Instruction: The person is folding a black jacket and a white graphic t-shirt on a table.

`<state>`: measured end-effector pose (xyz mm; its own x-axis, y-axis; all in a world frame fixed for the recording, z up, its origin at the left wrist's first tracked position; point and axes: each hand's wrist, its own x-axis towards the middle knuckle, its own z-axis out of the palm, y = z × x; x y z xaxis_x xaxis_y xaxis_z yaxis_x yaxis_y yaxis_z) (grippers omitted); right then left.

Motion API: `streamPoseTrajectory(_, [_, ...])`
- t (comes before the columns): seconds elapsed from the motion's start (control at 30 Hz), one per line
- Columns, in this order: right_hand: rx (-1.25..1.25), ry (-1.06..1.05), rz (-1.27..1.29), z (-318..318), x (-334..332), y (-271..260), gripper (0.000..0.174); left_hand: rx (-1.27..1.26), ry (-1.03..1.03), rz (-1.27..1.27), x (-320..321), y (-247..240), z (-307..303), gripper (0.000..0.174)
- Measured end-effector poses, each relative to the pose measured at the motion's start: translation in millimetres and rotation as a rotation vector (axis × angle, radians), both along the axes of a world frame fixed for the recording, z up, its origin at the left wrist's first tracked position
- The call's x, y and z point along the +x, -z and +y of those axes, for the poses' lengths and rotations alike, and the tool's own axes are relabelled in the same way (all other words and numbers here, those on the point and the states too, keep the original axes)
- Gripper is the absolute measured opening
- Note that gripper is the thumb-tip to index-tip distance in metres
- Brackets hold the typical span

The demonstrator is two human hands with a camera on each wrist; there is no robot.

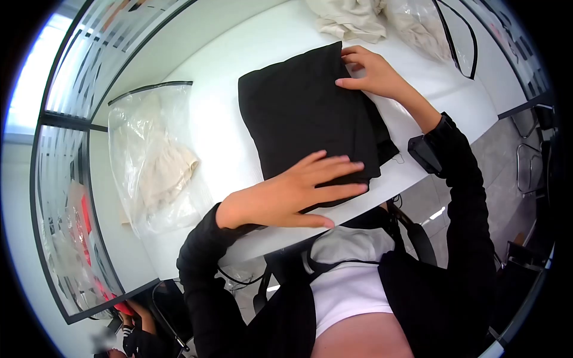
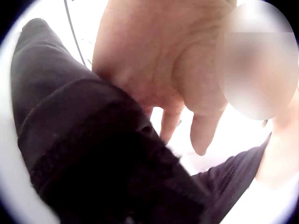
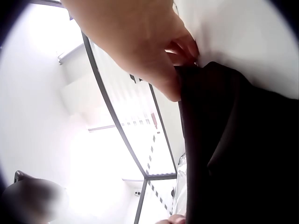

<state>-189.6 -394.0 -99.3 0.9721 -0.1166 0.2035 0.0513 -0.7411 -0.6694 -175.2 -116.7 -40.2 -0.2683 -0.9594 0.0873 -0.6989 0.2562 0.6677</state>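
A folded black cloth, perhaps a garment, lies on the white table in front of the person. The left hand reaches over its near end with fingers spread and nearly straight, palm down. In the left wrist view this hand shows its palm side and extended fingers. At the far right corner of the cloth, the right hand pinches the edge between thumb and fingers. The right wrist view shows the thumb along the corner of the black cloth, with the other fingers curled behind it.
On the left lies a clear plastic bag with beige cloth in it. Another beige cloth and a second clear bag sit at the back. Framed glass panels border the table; the near edge curves before the person.
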Motion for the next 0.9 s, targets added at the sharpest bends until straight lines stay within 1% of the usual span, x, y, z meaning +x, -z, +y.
streamPoseTrajectory(0.07, [0.157,0.040,0.089,1.6,-1.1,-6.7,0.044,0.075,-0.061,0.256,9.4,-9.4,3.3,0.049])
streamPoseTrajectory(0.1, [0.157,0.057,0.077,2.8,-2.6,-8.2,0.035,0.032,-0.225,0.142,12.8,-18.9,5.7,0.040])
streamPoseTrajectory(0.13, [0.223,0.015,0.025,3.8,-2.3,-10.3,0.033,0.011,-0.453,0.008,15.9,-25.3,10.1,0.032])
streamPoseTrajectory(0.17, [0.264,0.064,0.079,4.7,-5.2,-14.9,0.032,-0.049,-0.648,-0.152,23.9,-21.1,15.4,0.026])
streamPoseTrajectory(0.2, [0.304,0.110,0.132,6.1,-8.7,-22.5,0.032,0.021,-0.854,-0.205,30.1,-21.6,20.9,0.024])
streamPoseTrajectory(0.27, [0.257,0.167,0.268,5.0,-12.7,-29.9,0.036,0.140,-1.009,-0.271,46.8,-11.7,33.1,0.033])
streamPoseTrajectory(0.3, [0.232,0.196,0.333,4.6,-13.2,-32.3,0.039,0.264,-1.059,-0.243,50.4,-12.0,35.5,0.036])
streamPoseTrajectory(0.37, [0.225,0.173,0.348,5.9,-14.2,-35.8,0.046,0.514,-1.150,-0.179,55.5,-12.0,36.1,0.042])
streamPoseTrajectory(0.43, [0.259,0.160,0.325,7.2,-15.8,-30.9,0.053,0.416,-1.049,0.086,61.6,5.2,35.9,0.044])
streamPoseTrajectory(0.47, [0.263,0.128,0.353,6.7,-15.2,-28.8,0.054,0.366,-0.994,0.217,63.6,11.1,35.3,0.045])
streamPoseTrajectory(0.5, [0.268,0.098,0.380,5.5,-14.2,-27.3,0.055,0.408,-1.049,0.290,63.5,15.1,33.2,0.042])
streamPoseTrajectory(0.53, [0.273,0.068,0.407,4.7,-13.7,-26.5,0.055,0.381,-1.063,0.376,64.6,18.9,32.2,0.041])
streamPoseTrajectory(0.57, [0.237,0.047,0.501,4.8,-13.9,-32.1,0.055,0.355,-1.076,0.464,65.9,25.9,32.1,0.040])
streamPoseTrajectory(0.67, [0.261,0.100,0.561,8.2,-11.8,-31.1,0.057,0.349,-1.053,0.744,65.7,28.7,31.6,0.040])
streamPoseTrajectory(0.73, [0.530,0.003,0.490,18.9,-19.1,-35.7,0.061,0.356,-1.039,0.921,66.4,31.3,31.0,0.042])
streamPoseTrajectory(0.77, [0.508,-0.047,0.531,20.6,-17.0,-37.8,0.065,0.379,-1.016,0.966,69.5,33.4,31.0,0.045])
streamPoseTrajectory(0.8, [0.508,-0.048,0.520,24.2,-21.2,-45.9,0.062,0.352,-1.011,0.944,68.7,32.7,30.2,0.045])
streamPoseTrajectory(0.87, [0.577,-0.127,0.484,21.9,-18.9,-34.8,0.063,0.297,-1.000,0.904,65.6,31.3,27.7,0.046])
streamPoseTrajectory(0.9, [0.609,-0.146,0.477,22.0,-20.0,-33.9,0.065,0.322,-1.002,0.893,69.1,32.7,29.3,0.051])
